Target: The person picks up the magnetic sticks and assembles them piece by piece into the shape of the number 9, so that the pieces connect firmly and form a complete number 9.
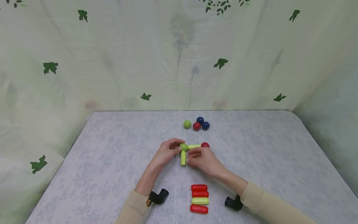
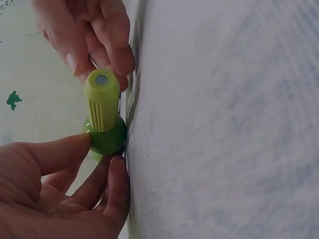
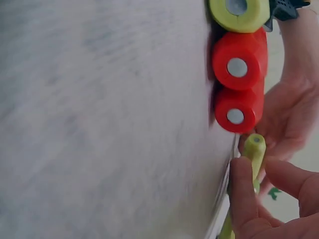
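Observation:
A glossy green ball [image 1: 183, 147] is pinched between the thumb and fingers of my left hand [image 1: 167, 153]. From it a yellow-green ribbed rod [image 1: 183, 158] points toward me, a small grey disc on its free end in the left wrist view. A second yellow-green rod [image 1: 193, 147] reaches right from the ball to a red ball [image 1: 205, 145], partly covered by my right hand [image 1: 205, 160]. That hand's fingers are loosely bent just right of the near rod, with a gap between in the head view. In the right wrist view, thumb and forefinger [image 3: 242, 186] flank the rod.
Closer to me lie red rods [image 1: 199, 209] and one yellow-green rod [image 1: 200, 201], stacked in a column. Beyond the hands sit a green ball [image 1: 187, 124], a red ball [image 1: 196, 126] and two dark blue balls [image 1: 205, 125]. A patterned curtain [image 1: 117, 62] hangs behind the table.

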The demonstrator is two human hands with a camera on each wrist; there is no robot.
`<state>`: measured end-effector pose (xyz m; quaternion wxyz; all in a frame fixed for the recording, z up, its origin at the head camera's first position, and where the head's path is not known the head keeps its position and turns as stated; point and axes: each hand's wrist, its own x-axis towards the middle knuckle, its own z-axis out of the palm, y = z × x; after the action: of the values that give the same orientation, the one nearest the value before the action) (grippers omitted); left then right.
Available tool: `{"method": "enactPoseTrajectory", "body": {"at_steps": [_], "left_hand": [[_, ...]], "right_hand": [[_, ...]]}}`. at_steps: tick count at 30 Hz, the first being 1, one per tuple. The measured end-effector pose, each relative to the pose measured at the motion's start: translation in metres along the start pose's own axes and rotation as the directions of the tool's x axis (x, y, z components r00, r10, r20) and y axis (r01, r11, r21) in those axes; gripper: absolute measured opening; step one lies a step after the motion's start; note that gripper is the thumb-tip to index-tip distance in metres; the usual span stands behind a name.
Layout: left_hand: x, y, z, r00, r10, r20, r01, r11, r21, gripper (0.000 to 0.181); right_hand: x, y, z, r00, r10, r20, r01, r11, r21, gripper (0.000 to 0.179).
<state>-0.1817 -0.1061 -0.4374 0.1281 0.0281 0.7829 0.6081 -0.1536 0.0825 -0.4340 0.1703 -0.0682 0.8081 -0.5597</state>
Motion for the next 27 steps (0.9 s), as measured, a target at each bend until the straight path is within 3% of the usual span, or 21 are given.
{"method": "enactPoseTrajectory", "body": {"at_steps": [6,16,21,27], "left_hand": [[0.000,-0.001,0.000,1.000,-0.018,-0.005,0.018,1.000,0.002,0.027],[-0.001,-0.001,0.001,0.999,-0.038,-0.009,0.038,0.999,0.012,0.028],[-0.001,0.001,0.001,0.999,-0.036,-0.005,0.036,0.999,0.004,0.028],[0.000,0.000,0.000,1.000,-0.030,-0.001,0.030,0.999,0.015,0.028]], "right_hand": [[-0.001,0.000,-0.027,0.998,-0.041,-0.051,0.039,0.998,-0.044,0.022],[0.035,0.005,-0.087,0.981,-0.157,-0.117,0.121,0.954,-0.274,0.021],[0.056,0.006,-0.098,0.974,-0.150,-0.167,0.084,0.933,-0.350,0.032],[0.081,0.004,-0.099,0.984,-0.098,-0.151,0.034,0.925,-0.379,0.049]]}}
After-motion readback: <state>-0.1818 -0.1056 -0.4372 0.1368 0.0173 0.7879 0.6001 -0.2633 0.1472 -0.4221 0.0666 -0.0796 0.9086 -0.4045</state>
